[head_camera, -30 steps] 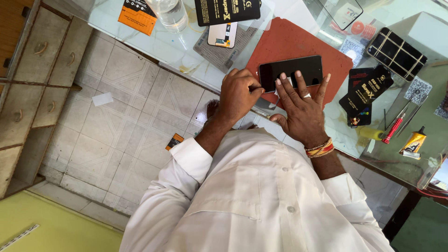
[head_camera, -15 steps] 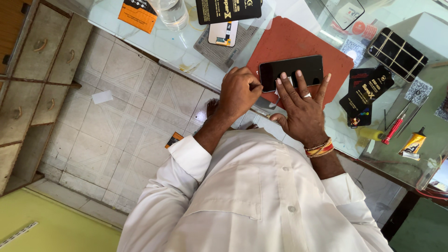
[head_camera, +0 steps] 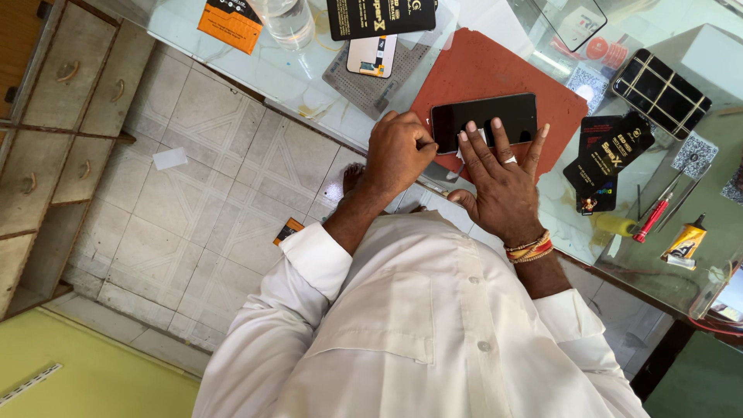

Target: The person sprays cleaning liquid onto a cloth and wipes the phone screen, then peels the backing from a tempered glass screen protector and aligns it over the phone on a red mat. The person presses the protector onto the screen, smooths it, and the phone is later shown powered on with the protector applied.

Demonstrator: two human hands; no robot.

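A black phone lies screen up on a red-brown mat on the glass table. My right hand, with a ring and a beaded wristband, lies flat with its fingers spread, the fingertips pressing the phone's near edge. My left hand is curled into a fist at the phone's left end, thumb and forefinger pinched on that edge. Whatever small thing may sit between those fingers is hidden.
Black packets, a red-handled tool, a yellow glue tube and a gridded black case lie to the right. Farther off are a black box, a grey pad, an orange packet and a clear jar. Wooden drawers stand left.
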